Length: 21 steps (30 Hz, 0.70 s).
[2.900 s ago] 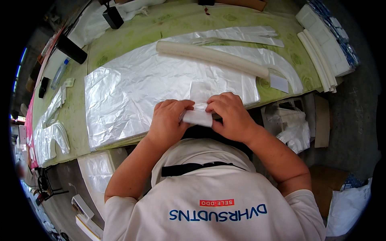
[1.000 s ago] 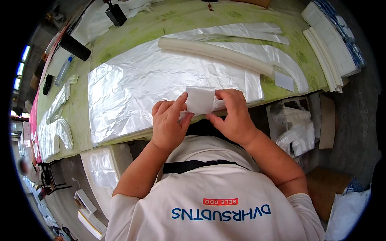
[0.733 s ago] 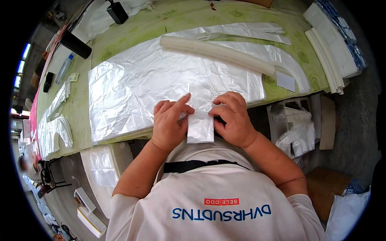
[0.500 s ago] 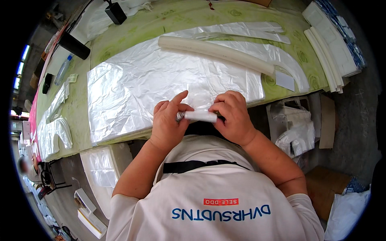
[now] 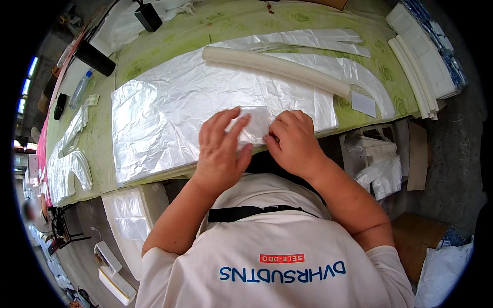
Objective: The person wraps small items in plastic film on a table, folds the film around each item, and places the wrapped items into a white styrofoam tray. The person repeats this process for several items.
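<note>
A small folded packet of clear plastic film lies flat at the table's near edge, on top of a large silvery plastic sheet. My left hand is at the packet's left side, fingers stretched out and apart, thumb near its lower edge. At the right side my right hand has its fingers curled, with thumb and forefinger pinching the packet's edge. My fingers partly cover the packet's sides. Beyond my hands a long pale tube rests across the sheet.
A white card lies by the tube's right end. More pale rolls stand at the right edge of the table. On the left are a clear bottle and a black cylinder. Plastic-filled bins sit below.
The rolled white plastic held between both hands now lies flat as a folded packet. My left hand's fingers have spread over it; my right hand has shifted slightly left.
</note>
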Motion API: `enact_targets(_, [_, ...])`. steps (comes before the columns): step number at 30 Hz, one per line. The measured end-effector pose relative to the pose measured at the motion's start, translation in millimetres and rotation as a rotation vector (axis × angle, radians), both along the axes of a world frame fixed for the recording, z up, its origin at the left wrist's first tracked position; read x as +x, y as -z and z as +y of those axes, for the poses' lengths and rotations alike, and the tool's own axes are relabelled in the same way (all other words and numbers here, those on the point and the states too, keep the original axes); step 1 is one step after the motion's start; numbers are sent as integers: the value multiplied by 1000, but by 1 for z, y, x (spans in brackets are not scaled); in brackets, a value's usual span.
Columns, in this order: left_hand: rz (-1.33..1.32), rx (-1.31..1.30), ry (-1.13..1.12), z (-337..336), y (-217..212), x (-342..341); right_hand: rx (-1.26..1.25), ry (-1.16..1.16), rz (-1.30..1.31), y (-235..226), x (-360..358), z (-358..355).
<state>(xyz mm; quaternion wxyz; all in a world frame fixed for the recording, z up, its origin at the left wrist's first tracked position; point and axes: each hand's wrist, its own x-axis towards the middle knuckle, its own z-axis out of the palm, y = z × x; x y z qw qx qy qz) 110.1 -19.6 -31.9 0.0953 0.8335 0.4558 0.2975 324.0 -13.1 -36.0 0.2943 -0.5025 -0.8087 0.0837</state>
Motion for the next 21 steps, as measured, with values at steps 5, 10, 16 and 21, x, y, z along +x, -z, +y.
enact_targets(5, [292,-166,72,3,0,10,-185,51,-36,-8,-2,3])
enact_targets(10, [237,-140,73,6,-9,10,-118,87,14,-9,-6,7])
enact_targets(16, [-554,-919,41,-50,10,-20,-201,66,-79,-12,-2,15])
enact_targets(21, [-1093,-1454,-212,-56,14,-15,-239,-67,-110,-25,-14,-17])
